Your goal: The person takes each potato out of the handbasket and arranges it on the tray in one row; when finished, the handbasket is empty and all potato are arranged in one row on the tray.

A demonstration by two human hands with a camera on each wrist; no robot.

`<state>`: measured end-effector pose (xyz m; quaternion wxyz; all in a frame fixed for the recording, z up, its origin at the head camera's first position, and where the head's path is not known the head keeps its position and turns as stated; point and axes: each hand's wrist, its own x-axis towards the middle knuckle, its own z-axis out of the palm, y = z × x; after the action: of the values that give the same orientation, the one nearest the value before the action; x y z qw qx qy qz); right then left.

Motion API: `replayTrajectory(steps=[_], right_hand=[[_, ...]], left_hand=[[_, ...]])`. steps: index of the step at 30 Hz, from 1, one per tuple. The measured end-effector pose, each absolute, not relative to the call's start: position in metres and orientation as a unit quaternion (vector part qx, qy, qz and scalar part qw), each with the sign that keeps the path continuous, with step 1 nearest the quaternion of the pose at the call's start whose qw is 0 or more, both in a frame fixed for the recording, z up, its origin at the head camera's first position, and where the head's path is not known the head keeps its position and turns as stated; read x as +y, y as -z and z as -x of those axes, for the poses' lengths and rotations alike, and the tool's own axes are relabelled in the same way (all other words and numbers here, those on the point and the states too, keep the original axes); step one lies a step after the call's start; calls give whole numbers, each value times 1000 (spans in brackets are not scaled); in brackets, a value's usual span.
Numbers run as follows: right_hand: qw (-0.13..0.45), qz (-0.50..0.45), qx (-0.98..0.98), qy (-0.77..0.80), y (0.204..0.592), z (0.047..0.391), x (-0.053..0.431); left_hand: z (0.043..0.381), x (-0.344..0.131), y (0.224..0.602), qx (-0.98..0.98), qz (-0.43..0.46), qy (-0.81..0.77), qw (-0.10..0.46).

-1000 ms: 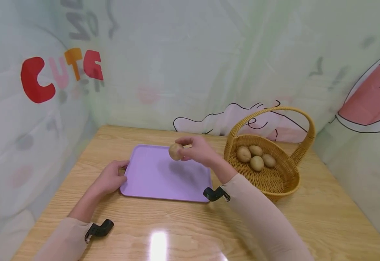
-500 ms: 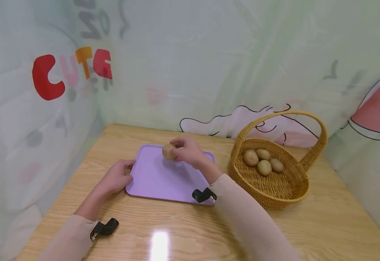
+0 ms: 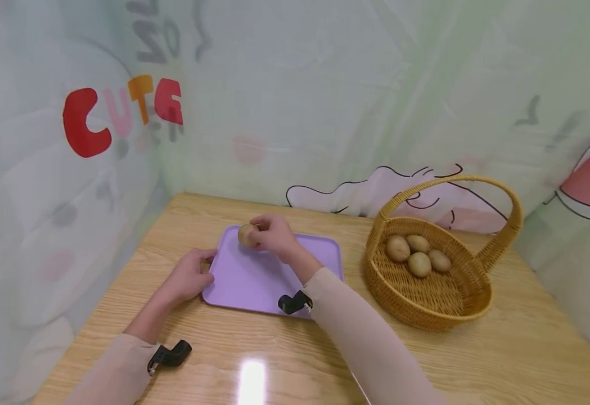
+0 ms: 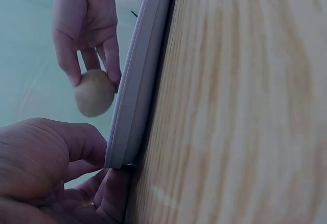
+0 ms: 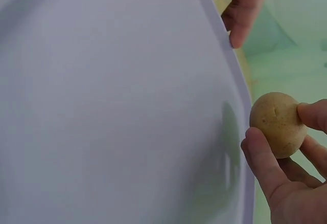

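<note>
Five rounded tan potatoes are showing, four lying together and one being held. Two bare hands, two black wrist-worn devices, one oval golden wicker basket, one rectangular purple tray and one wooden table are appearing.

A pale wooden table with wavy grain spreads out before me. On its left half lies a lilac rectangular tray with rounded corners; to the right, apart from it, stands an oval golden-brown wicker basket with a tall arched handle.
</note>
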<state>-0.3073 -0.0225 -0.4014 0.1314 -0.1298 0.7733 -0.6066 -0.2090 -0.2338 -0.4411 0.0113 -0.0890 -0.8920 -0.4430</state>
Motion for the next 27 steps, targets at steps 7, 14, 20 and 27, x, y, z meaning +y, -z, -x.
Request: replayTrajectory(steps=[7, 14, 20, 27], right_hand=[[88, 122, 793, 590, 416, 310, -37], [52, 136, 835, 531, 419, 312, -51], [28, 139, 857, 495, 419, 311, -52], [16, 150, 862, 483, 420, 311, -51]], left_hand=[[210, -232, 446, -889, 100, 446, 33], [210, -232, 446, -891, 91, 443, 31], [211, -231, 444, -899, 86, 428, 36], [209, -233, 444, -905, 81, 416, 41]])
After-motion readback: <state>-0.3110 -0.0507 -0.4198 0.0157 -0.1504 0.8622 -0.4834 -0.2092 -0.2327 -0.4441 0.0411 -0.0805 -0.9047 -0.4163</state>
